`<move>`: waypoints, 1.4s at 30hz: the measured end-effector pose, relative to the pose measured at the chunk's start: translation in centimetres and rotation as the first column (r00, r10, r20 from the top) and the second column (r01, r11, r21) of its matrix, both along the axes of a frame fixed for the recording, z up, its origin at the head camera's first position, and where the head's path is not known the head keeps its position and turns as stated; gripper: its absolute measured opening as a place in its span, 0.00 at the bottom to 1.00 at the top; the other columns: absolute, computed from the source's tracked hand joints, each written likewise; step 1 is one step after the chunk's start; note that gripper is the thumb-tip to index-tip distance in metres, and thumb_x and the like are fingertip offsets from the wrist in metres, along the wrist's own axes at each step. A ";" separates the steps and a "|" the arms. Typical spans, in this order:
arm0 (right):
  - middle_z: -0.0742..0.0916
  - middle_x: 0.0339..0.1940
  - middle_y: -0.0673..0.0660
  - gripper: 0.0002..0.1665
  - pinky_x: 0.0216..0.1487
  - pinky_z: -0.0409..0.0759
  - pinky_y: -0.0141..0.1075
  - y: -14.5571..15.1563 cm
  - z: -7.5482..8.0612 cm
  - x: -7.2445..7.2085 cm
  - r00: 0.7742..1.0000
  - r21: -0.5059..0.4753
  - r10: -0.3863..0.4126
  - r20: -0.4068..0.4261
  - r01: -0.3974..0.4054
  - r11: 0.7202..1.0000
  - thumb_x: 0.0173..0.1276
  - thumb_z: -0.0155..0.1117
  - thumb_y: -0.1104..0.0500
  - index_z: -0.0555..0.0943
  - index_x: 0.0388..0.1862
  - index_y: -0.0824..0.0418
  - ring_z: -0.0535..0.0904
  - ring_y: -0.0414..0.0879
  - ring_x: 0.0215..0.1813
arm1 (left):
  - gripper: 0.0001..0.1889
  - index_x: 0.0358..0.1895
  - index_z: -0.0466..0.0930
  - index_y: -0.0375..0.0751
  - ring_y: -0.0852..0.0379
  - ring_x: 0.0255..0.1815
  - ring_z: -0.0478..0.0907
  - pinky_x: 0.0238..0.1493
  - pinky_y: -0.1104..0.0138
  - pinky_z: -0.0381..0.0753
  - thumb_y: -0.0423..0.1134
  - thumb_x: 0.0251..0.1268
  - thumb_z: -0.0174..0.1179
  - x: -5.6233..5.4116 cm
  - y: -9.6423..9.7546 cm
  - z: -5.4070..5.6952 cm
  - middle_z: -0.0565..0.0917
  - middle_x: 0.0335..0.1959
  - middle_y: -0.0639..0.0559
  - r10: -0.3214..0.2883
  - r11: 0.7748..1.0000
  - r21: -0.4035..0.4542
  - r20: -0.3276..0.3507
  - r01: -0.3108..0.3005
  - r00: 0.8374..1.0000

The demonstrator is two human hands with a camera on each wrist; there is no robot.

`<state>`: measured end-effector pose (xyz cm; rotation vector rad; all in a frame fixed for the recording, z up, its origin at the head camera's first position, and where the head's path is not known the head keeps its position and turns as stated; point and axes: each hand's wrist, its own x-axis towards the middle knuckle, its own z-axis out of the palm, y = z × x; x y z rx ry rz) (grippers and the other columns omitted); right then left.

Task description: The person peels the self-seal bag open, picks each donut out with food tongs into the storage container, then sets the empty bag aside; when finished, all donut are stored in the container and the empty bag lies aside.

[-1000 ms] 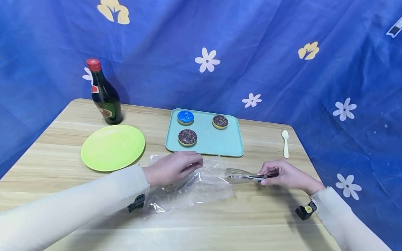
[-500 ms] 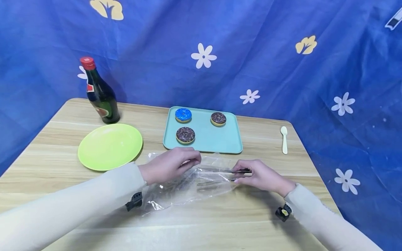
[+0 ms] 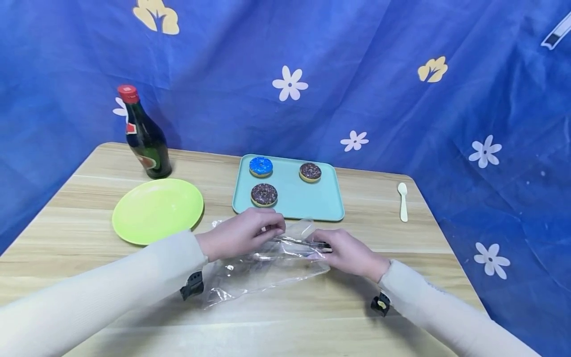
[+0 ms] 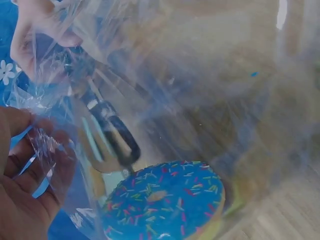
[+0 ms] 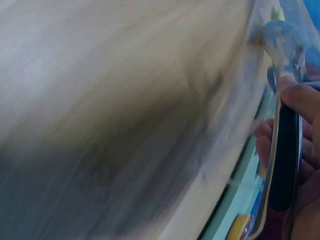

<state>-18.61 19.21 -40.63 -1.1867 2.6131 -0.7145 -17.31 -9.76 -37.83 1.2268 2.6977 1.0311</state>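
Observation:
My left hand [image 3: 245, 233] pinches the upper edge of a clear plastic bag [image 3: 267, 277] lying loosely crumpled over the table. In my right hand [image 3: 345, 250] are metal tongs [image 5: 285, 150] with black handle grips, reaching leftward into the bag's mouth. Through the film in the left wrist view, the slotted tong heads stand right at the edge of a blue sprinkled doughnut [image 4: 165, 200]. The tongs' tips are partly hidden by my left hand in the head view.
Behind the bag is a teal tray [image 3: 308, 203] bearing a blue doughnut [image 3: 260, 167] and two chocolate ones. A green plate [image 3: 156, 210] lies at the left, a dark bottle [image 3: 149, 144] behind it. A small pale spoon [image 3: 403, 203] lies far right.
My right hand has moved left, carrying the tongs from beside the bag's mouth deep into the bag. My left hand stays at the bag's edge.

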 end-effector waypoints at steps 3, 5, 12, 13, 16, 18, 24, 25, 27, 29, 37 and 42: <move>0.92 0.50 0.53 0.18 0.58 0.87 0.38 -0.6 -0.4 0.0 1.000 -0.007 0.002 0.010 -0.001 1.000 0.70 0.74 0.55 0.84 0.56 0.59 0.90 0.45 0.52 | 0.04 0.43 0.84 0.45 0.67 0.38 0.79 0.44 0.69 0.85 0.35 0.78 0.59 0.0 0.0 0.0 0.86 0.39 0.54 -0.001 1.000 0.002 0.009 0.001 1.000; 0.92 0.49 0.53 0.19 0.57 0.87 0.37 -1.1 -0.6 0.1 1.000 -0.015 0.005 0.030 -0.004 1.000 0.70 0.74 0.55 0.84 0.56 0.60 0.90 0.44 0.50 | 0.04 0.43 0.84 0.45 0.67 0.38 0.79 0.45 0.69 0.85 0.36 0.78 0.59 0.0 0.0 0.0 0.87 0.39 0.53 -0.004 1.000 0.002 0.017 0.004 1.000; 0.92 0.46 0.52 0.18 0.55 0.87 0.35 -2.5 -1.1 -0.1 0.998 -0.036 0.036 0.050 -0.034 0.999 0.70 0.74 0.55 0.84 0.54 0.60 0.88 0.41 0.48 | 0.04 0.43 0.84 0.44 0.67 0.37 0.78 0.44 0.69 0.84 0.35 0.78 0.60 0.1 0.2 -0.2 0.86 0.37 0.53 -0.027 1.000 0.008 0.008 0.027 1.000; 0.92 0.47 0.52 0.18 0.56 0.87 0.35 -2.7 -1.2 -0.2 0.998 -0.042 0.041 0.049 -0.038 0.998 0.70 0.74 0.55 0.84 0.55 0.60 0.88 0.42 0.49 | 0.04 0.43 0.84 0.44 0.67 0.37 0.77 0.44 0.70 0.84 0.36 0.78 0.60 0.1 0.2 -0.2 0.85 0.37 0.54 -0.029 1.000 0.009 0.008 0.029 1.000; 0.92 0.49 0.53 0.17 0.59 0.86 0.36 -2.9 -1.4 -0.4 0.997 -0.065 0.058 0.045 -0.055 0.996 0.72 0.72 0.56 0.84 0.55 0.62 0.88 0.44 0.52 | 0.04 0.42 0.84 0.46 0.67 0.37 0.77 0.43 0.70 0.84 0.35 0.78 0.60 0.1 0.3 -0.2 0.84 0.36 0.56 -0.039 0.999 0.008 0.002 0.039 0.999; 0.92 0.49 0.54 0.16 0.61 0.85 0.36 -2.9 -1.5 -0.5 0.997 -0.082 0.069 0.041 -0.065 0.994 0.73 0.70 0.57 0.85 0.55 0.62 0.88 0.44 0.53 | 0.04 0.42 0.84 0.46 0.67 0.36 0.76 0.42 0.70 0.83 0.36 0.78 0.60 0.1 0.3 -0.1 0.84 0.36 0.56 -0.039 0.999 0.005 0.003 0.039 0.999; 0.91 0.44 0.51 0.11 0.54 0.85 0.34 -3.1 -1.6 -0.8 0.995 -0.104 0.080 0.060 -0.073 0.992 0.74 0.69 0.56 0.86 0.50 0.60 0.86 0.40 0.46 | 0.04 0.43 0.84 0.45 0.67 0.37 0.77 0.44 0.69 0.84 0.36 0.78 0.60 0.3 0.1 -0.2 0.86 0.37 0.52 -0.033 0.999 -0.009 0.012 0.033 0.999; 0.91 0.43 0.51 0.11 0.54 0.85 0.33 -3.1 -1.6 -0.8 0.995 -0.100 0.079 0.065 -0.073 0.992 0.74 0.69 0.56 0.86 0.50 0.60 0.85 0.39 0.45 | 0.04 0.43 0.84 0.45 0.67 0.38 0.78 0.44 0.69 0.85 0.36 0.77 0.60 0.3 0.0 -0.2 0.86 0.37 0.53 -0.032 0.999 -0.010 0.012 0.032 0.999; 0.91 0.43 0.50 0.11 0.53 0.86 0.33 -3.1 -1.5 -0.8 0.994 -0.092 0.074 0.085 -0.066 0.994 0.74 0.70 0.55 0.87 0.49 0.59 0.85 0.38 0.45 | 0.04 0.42 0.84 0.46 0.67 0.38 0.78 0.45 0.69 0.85 0.36 0.77 0.61 0.3 -0.1 -0.3 0.86 0.37 0.53 -0.030 0.999 -0.010 0.007 0.031 1.000; 0.91 0.44 0.51 0.11 0.53 0.86 0.33 -3.0 -1.5 -0.8 0.993 -0.087 0.071 0.099 -0.062 0.994 0.73 0.70 0.55 0.87 0.50 0.60 0.86 0.38 0.45 | 0.04 0.42 0.84 0.47 0.67 0.38 0.79 0.45 0.69 0.85 0.36 0.77 0.61 0.3 -0.2 -0.3 0.86 0.37 0.55 -0.029 1.000 -0.010 0.001 0.029 1.000; 0.92 0.39 0.52 0.11 0.45 0.87 0.32 -1.3 -0.8 -0.9 0.974 -0.123 0.069 0.214 -0.043 0.991 0.72 0.72 0.57 0.85 0.48 0.60 0.85 0.34 0.39 | 0.04 0.42 0.84 0.48 0.67 0.38 0.78 0.44 0.70 0.85 0.35 0.77 0.61 0.2 -0.8 -0.4 0.84 0.36 0.56 -0.018 1.000 -0.014 -0.026 0.017 0.999; 0.92 0.41 0.55 0.09 0.49 0.87 0.32 1.3 -0.1 -1.0 0.947 -0.134 0.071 0.312 -0.030 0.991 0.71 0.71 0.61 0.86 0.47 0.61 0.87 0.34 0.43 | 0.04 0.43 0.84 0.47 0.68 0.37 0.78 0.44 0.69 0.85 0.35 0.78 0.60 0.3 -1.2 -0.6 0.85 0.37 0.55 -0.006 1.000 -0.016 -0.025 0.005 1.000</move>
